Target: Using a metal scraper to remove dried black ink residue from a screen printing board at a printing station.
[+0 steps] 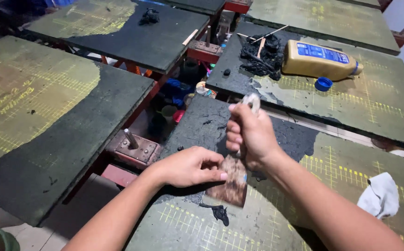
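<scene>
Green boards marked with yellow grid lines and coated in patches of black residue fill the workspace, mounted on red metal frames. On the near board (267, 223), the right hand (251, 135) closes in a fist around the pale handle of a scraper (233, 183), its wide rusty blade angled down onto the surface. The left hand (190, 166) rests beside it, fingertips pressed on the blade's left edge. A clump of black scrapings (219, 213) lies just below the blade. Far right, a yellow bottle (320, 59) lies on its side near its blue cap (323, 84). A white rag (381, 195) sits near right.
</scene>
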